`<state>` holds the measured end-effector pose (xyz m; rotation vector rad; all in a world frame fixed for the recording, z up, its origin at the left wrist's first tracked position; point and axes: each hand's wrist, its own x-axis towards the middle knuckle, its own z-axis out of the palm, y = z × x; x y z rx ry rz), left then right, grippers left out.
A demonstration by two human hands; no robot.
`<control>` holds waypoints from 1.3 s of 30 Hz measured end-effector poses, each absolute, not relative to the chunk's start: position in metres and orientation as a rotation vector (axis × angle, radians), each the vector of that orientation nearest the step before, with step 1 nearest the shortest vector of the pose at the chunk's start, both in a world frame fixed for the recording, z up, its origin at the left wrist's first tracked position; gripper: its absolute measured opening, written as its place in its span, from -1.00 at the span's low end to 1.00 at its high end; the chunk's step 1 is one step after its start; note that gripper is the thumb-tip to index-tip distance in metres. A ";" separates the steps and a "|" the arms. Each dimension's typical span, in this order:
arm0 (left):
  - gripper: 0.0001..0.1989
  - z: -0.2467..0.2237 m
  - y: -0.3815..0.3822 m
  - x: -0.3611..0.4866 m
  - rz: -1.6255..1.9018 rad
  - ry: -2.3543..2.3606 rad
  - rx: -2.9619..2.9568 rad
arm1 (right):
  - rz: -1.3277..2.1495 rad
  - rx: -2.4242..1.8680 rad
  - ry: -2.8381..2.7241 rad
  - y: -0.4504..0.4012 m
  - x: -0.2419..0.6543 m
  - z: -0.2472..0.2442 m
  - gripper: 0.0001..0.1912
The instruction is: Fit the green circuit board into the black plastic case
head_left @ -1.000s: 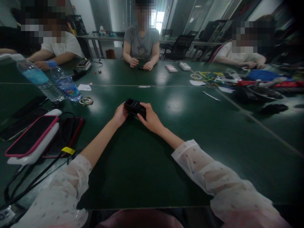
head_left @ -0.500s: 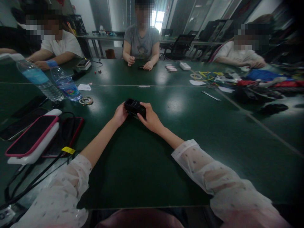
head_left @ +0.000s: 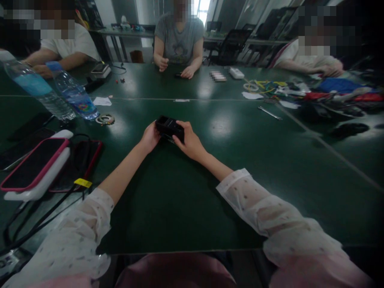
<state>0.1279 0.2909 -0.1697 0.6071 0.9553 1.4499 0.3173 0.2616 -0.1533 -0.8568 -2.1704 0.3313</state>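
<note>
A small black box-shaped device (head_left: 169, 127) is held between my two hands over the middle of the green table (head_left: 180, 208). My left hand (head_left: 150, 137) grips its left end, with the fingers partly hidden behind it. Around the right end are the thumb and fingers of my right hand (head_left: 189, 138), the thumb on the near side and the fingers over the top. The device's upper face is tilted towards me; its small markings are too blurred to read.
Left stand two water bottles (head_left: 72, 94), a coiled cable (head_left: 105, 119) and phones, one pink-edged (head_left: 36, 164), with black cables. Right lie a wrench (head_left: 270, 113) and a pile of cables and cloth (head_left: 339, 90). Three people sit across the table.
The whole view has shifted, so the table and objects appear slightly higher. Both my hands keep their hold on the black device, with hardly any change in grip.
</note>
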 end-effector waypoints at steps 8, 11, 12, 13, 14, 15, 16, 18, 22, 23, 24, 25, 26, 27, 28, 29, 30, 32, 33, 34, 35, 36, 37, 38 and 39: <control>-0.87 -0.169 0.290 0.128 1.460 0.923 0.578 | 0.331 -0.862 -2.174 0.261 0.316 -0.154 -0.46; -0.88 -0.169 0.290 0.129 1.463 0.925 0.581 | 0.331 -0.864 -2.175 0.261 0.316 -0.153 -0.46; -0.88 -0.169 0.290 0.129 1.465 0.927 0.580 | 0.332 -0.866 -2.177 0.261 0.316 -0.153 -0.46; -0.88 -0.168 0.289 0.129 1.464 0.927 0.580 | 0.331 -0.869 -2.177 0.260 0.317 -0.152 -0.46; -0.88 -0.168 0.289 0.129 1.462 0.926 0.580 | 0.330 -0.871 -2.176 0.260 0.317 -0.152 -0.46; -0.87 -0.168 0.289 0.129 1.460 0.923 0.581 | 0.328 -0.871 -2.173 0.260 0.317 -0.152 -0.46; -0.87 -0.168 0.289 0.129 1.458 0.921 0.582 | 0.327 -0.868 -2.171 0.260 0.317 -0.152 -0.46; -0.86 -0.169 0.289 0.129 1.459 0.918 0.578 | 0.327 -0.855 -2.168 0.261 0.317 -0.152 -0.47; -0.86 -0.170 0.291 0.129 1.453 0.936 0.541 | 0.317 -0.849 -2.166 0.261 0.316 -0.152 -0.46; -0.86 -0.170 0.291 0.129 1.461 0.929 0.534 | 0.313 -0.854 -2.163 0.261 0.316 -0.152 -0.47; -0.86 -0.170 0.291 0.128 1.465 0.923 0.528 | 0.311 -0.856 -2.165 0.261 0.317 -0.152 -0.46; -0.85 -0.169 0.290 0.128 1.462 0.915 0.531 | 0.309 -0.856 -2.166 0.261 0.317 -0.151 -0.46; -0.85 -0.169 0.290 0.128 1.459 0.921 0.529 | 0.307 -0.856 -2.168 0.260 0.317 -0.151 -0.46; -0.86 -0.168 0.290 0.128 1.456 0.929 0.524 | 0.308 -0.856 -2.171 0.260 0.317 -0.150 -0.46; -0.87 -0.168 0.289 0.129 1.458 0.930 0.519 | 0.312 -0.858 -2.172 0.260 0.317 -0.150 -0.46; -0.87 -0.167 0.289 0.129 1.454 0.931 0.515 | 0.315 -0.861 -2.172 0.260 0.317 -0.149 -0.46; -0.88 -0.167 0.288 0.129 1.455 0.928 0.516 | 0.320 -0.862 -2.176 0.259 0.317 -0.149 -0.46; -0.88 -0.166 0.288 0.129 1.466 0.928 0.515 | 0.317 -0.863 -2.179 0.259 0.317 -0.149 -0.46; -0.88 -0.166 0.289 0.130 1.466 0.932 0.511 | 0.313 -0.863 -2.182 0.259 0.318 -0.148 -0.45; -0.88 -0.166 0.289 0.130 1.469 0.936 0.506 | 0.307 -0.863 -2.182 0.259 0.318 -0.148 -0.45; -0.88 -0.166 0.289 0.130 1.467 0.935 0.505 | 0.305 -0.864 -2.184 0.259 0.318 -0.148 -0.46; -0.89 -0.165 0.289 0.130 1.464 0.935 0.503 | 0.306 -0.865 -2.188 0.259 0.318 -0.147 -0.46; -0.89 -0.165 0.289 0.130 1.463 0.934 0.502 | 0.309 -0.867 -2.191 0.259 0.318 -0.147 -0.46; -0.89 -0.165 0.288 0.130 1.462 0.933 0.500 | 0.313 -0.870 -2.194 0.258 0.318 -0.147 -0.46; -0.90 -0.165 0.288 0.130 1.465 0.928 0.497 | 0.317 -0.873 -2.195 0.258 0.318 -0.147 -0.46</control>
